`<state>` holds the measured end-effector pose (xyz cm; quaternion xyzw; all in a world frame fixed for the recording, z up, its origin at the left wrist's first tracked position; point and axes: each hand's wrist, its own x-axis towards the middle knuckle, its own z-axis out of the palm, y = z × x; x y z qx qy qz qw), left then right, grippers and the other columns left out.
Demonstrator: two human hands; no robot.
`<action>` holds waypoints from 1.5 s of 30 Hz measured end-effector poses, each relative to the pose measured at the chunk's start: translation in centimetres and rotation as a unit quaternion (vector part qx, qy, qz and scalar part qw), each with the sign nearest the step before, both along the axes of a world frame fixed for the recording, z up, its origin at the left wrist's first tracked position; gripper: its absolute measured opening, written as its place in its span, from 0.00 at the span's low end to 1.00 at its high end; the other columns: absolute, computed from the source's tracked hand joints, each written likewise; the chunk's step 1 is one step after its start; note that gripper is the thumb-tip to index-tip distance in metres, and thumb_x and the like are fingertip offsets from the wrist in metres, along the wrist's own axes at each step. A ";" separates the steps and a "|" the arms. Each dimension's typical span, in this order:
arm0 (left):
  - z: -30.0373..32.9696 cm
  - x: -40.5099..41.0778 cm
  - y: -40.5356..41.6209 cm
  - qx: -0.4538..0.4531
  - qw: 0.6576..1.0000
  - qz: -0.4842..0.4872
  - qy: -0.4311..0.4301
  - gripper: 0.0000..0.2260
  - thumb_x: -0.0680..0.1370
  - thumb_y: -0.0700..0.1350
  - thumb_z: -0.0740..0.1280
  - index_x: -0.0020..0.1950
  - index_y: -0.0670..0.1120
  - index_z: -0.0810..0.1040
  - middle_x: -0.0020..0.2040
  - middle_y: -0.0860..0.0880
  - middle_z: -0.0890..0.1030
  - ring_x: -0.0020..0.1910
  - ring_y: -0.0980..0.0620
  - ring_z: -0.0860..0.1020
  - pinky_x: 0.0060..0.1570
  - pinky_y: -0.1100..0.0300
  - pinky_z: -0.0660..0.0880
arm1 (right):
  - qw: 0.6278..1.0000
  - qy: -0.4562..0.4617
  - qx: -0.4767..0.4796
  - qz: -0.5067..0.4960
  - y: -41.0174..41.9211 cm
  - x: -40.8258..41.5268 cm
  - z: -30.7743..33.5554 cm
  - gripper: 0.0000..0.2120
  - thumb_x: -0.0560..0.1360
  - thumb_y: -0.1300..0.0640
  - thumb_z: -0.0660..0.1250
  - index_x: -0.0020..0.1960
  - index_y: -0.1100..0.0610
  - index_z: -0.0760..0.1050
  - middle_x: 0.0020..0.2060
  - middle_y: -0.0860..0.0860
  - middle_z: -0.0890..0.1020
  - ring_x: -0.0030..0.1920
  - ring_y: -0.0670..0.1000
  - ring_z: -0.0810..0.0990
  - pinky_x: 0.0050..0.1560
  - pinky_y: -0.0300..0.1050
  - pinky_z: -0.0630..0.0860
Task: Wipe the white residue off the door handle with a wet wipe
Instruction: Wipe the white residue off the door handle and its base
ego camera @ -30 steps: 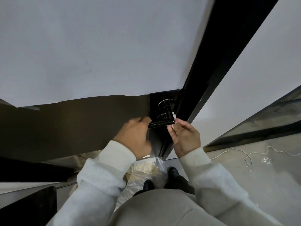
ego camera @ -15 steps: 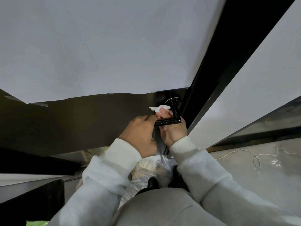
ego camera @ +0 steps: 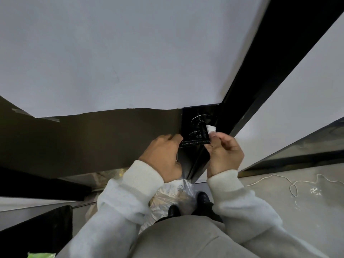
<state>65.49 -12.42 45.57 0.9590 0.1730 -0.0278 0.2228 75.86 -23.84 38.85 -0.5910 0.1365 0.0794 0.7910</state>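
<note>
Right hand [ego camera: 224,155] pinches the wet wipe [ego camera: 211,129] against the black door handle [ego camera: 195,142] neck. Left hand [ego camera: 162,157] apparently grips the lever's end. Wipe: soft, limp; keep it bunched. Handle: rigid, glossy, probably slippery.

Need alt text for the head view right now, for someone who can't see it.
The right hand pinches a white wipe against the black door handle, while the left hand holds the lever's other end. A white cord lies on the floor.
</note>
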 end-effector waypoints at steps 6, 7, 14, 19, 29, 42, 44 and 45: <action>0.2 0.0 0.1 0.007 1.000 -0.003 -0.005 0.22 0.67 0.39 0.65 0.62 0.45 0.73 0.48 0.48 0.76 0.49 0.47 0.75 0.43 0.60 0.69 | 0.949 -0.247 -0.192 0.044 0.9 0.2 2.5 0.07 0.74 0.62 0.75 0.52 0.57 0.86 0.46 0.49 0.86 0.47 0.43 0.84 0.51 0.35 0.78; 0.2 0.0 0.1 0.009 1.000 -0.003 -0.004 0.23 0.67 0.39 0.65 0.61 0.45 0.73 0.48 0.47 0.76 0.49 0.46 0.75 0.42 0.60 0.68 | 0.923 -0.305 -0.230 0.044 1.4 0.3 2.7 0.08 0.74 0.63 0.74 0.53 0.59 0.86 0.47 0.50 0.85 0.46 0.43 0.83 0.51 0.32 0.77; 0.0 0.1 0.2 0.018 1.000 -0.005 -0.008 0.21 0.66 0.39 0.65 0.58 0.43 0.73 0.48 0.46 0.77 0.48 0.44 0.75 0.44 0.57 0.72 | 0.723 -0.516 -0.438 0.138 3.2 1.1 2.6 0.04 0.71 0.70 0.71 0.43 0.64 0.83 0.41 0.58 0.79 0.41 0.62 0.77 0.41 0.52 0.78; 0.1 -0.1 0.1 0.016 1.000 0.000 -0.007 0.19 0.66 0.39 0.65 0.57 0.44 0.73 0.46 0.47 0.74 0.48 0.44 0.75 0.42 0.60 0.67 | 0.731 -0.500 -0.436 0.158 2.9 1.0 2.8 0.04 0.71 0.68 0.70 0.43 0.62 0.84 0.41 0.57 0.80 0.40 0.60 0.78 0.40 0.50 0.79; -0.1 0.1 0.2 0.012 1.000 -0.011 -0.008 0.24 0.67 0.39 0.66 0.64 0.44 0.72 0.49 0.46 0.76 0.50 0.46 0.75 0.44 0.60 0.70 | 0.844 -0.340 -0.403 0.100 0.8 1.9 3.4 0.09 0.81 0.57 0.64 0.48 0.59 0.81 0.33 0.54 0.83 0.32 0.56 0.80 0.37 0.22 0.65; -0.3 0.1 0.1 0.019 1.000 -0.006 -0.014 0.22 0.66 0.40 0.65 0.60 0.45 0.73 0.48 0.47 0.76 0.47 0.46 0.75 0.42 0.58 0.71 | 0.863 -0.214 -0.423 0.172 1.2 1.6 4.5 0.17 0.74 0.48 0.74 0.33 0.55 0.74 0.29 0.50 0.79 0.35 0.55 0.78 0.38 0.39 0.68; -0.4 0.1 0.1 0.024 1.000 -0.006 -0.012 0.22 0.66 0.40 0.66 0.60 0.45 0.73 0.47 0.47 0.76 0.47 0.46 0.74 0.42 0.58 0.71 | 0.862 -0.175 -0.428 0.207 1.4 2.2 4.2 0.21 0.74 0.47 0.73 0.30 0.56 0.71 0.26 0.51 0.76 0.34 0.57 0.79 0.39 0.41 0.71; -0.4 0.1 0.1 0.027 1.000 -0.006 -0.010 0.22 0.66 0.40 0.66 0.60 0.45 0.73 0.47 0.47 0.76 0.46 0.47 0.74 0.41 0.59 0.69 | 0.871 -0.148 -0.409 0.227 1.4 2.3 4.2 0.22 0.74 0.46 0.73 0.29 0.57 0.70 0.25 0.52 0.75 0.34 0.57 0.80 0.38 0.44 0.76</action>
